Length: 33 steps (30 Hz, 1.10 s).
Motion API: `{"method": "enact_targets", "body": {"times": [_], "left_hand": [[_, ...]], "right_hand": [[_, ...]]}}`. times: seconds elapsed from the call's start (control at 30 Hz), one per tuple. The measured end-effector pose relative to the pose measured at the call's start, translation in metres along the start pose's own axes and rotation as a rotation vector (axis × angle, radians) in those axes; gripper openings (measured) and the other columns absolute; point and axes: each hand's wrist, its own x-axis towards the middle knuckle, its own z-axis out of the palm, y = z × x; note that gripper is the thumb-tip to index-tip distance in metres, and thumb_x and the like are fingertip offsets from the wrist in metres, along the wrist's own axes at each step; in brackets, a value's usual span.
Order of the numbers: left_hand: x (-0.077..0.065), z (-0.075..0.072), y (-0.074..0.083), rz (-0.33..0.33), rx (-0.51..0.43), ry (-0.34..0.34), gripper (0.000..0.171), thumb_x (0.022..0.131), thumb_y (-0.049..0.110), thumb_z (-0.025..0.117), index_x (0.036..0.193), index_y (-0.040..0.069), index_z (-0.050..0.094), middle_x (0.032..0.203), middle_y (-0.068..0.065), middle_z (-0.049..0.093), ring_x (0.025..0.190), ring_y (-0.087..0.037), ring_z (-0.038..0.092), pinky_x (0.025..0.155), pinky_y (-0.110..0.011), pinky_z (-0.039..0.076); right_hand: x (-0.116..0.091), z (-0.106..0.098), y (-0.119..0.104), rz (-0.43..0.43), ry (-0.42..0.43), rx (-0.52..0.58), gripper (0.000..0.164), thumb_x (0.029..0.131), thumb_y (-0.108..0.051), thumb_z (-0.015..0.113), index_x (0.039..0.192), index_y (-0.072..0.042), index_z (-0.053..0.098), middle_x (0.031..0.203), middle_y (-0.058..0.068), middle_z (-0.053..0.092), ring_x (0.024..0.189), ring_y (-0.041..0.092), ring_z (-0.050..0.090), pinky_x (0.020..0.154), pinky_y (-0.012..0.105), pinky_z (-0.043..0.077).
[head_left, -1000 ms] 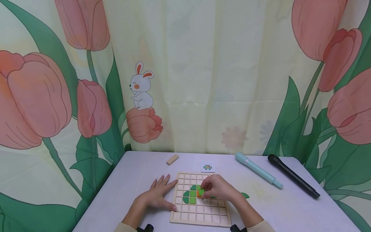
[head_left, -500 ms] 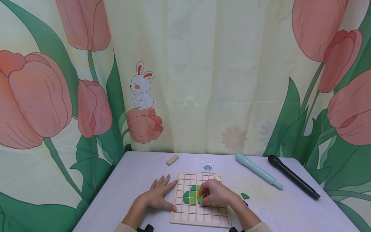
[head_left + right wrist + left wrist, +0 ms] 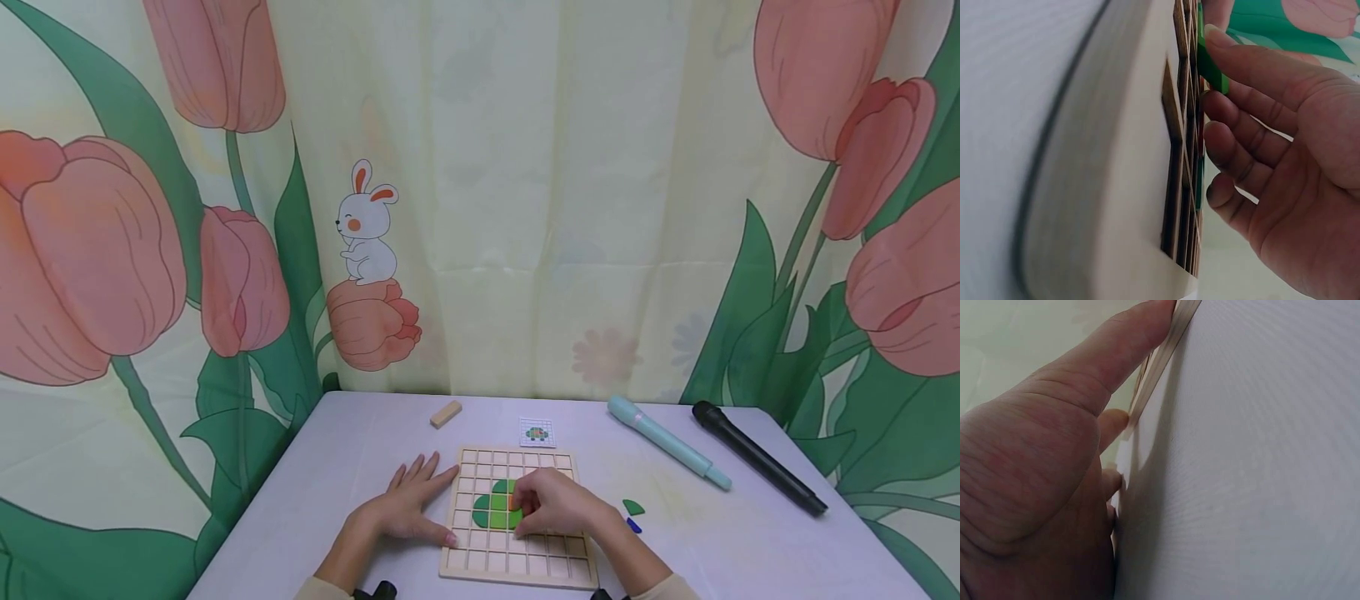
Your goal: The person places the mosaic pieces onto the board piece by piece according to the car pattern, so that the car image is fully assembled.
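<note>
A wooden grid board (image 3: 517,579) lies on the table, with green square tiles (image 3: 498,502) and dark green rounded tiles (image 3: 481,511) set in its cells. My left hand (image 3: 405,504) is spread at the board's left side, thumb and index fingertip right at the frame. Over the middle of the board my right hand (image 3: 558,502) pinches a green tile (image 3: 1212,72) between thumb and fingers, at the cell right of the lower green square. Just above that tile, a sliver of an orange tile (image 3: 512,502) shows beside the fingers. The right hand hides the cells beneath it.
Right of the board lie a dark green quarter-round tile (image 3: 633,507) and a small blue piece (image 3: 634,525). Behind the board are a pattern card (image 3: 537,432) and a wooden block (image 3: 446,414). A light blue rod (image 3: 667,442) and a black rod (image 3: 757,457) lie at the right.
My right hand has carried the green tile from over the orange tile down toward me, into line with the lower green row. The blue piece has come into view. The left hand stays put.
</note>
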Motion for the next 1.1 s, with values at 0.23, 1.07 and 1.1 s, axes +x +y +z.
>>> {"method": "enact_targets", "body": {"times": [0.23,1.07,1.1], "left_hand": [[0.001,-0.001,0.000,-0.007,-0.004,-0.006,0.115,0.068,0.078,0.079,0.164,0.032,0.034,0.175,-0.016,0.014,0.162,-0.042,0.003,0.126,-0.070,0.003],[0.002,0.000,-0.002,-0.006,0.004,-0.003,0.116,0.067,0.080,0.078,0.164,0.034,0.033,0.175,-0.015,0.013,0.163,-0.041,0.003,0.126,-0.070,0.003],[0.002,0.000,-0.001,-0.006,0.004,-0.004,0.116,0.067,0.080,0.078,0.164,0.034,0.033,0.175,-0.015,0.013,0.163,-0.041,0.003,0.126,-0.070,0.003]], "right_hand": [[0.001,0.001,0.000,-0.011,0.006,-0.022,0.023,0.077,-0.015,0.092,0.092,-0.017,0.074,0.074,-0.007,0.064,0.068,0.006,0.056,0.062,0.021,0.047],[-0.006,-0.014,0.004,-0.063,0.070,-0.021,0.023,0.082,-0.010,0.087,0.101,-0.011,0.073,0.081,-0.005,0.066,0.072,0.006,0.057,0.065,0.022,0.050],[-0.008,-0.018,0.006,-0.068,0.085,-0.020,0.024,0.083,-0.010,0.087,0.103,-0.010,0.073,0.083,-0.004,0.066,0.073,0.007,0.057,0.065,0.023,0.050]]}}
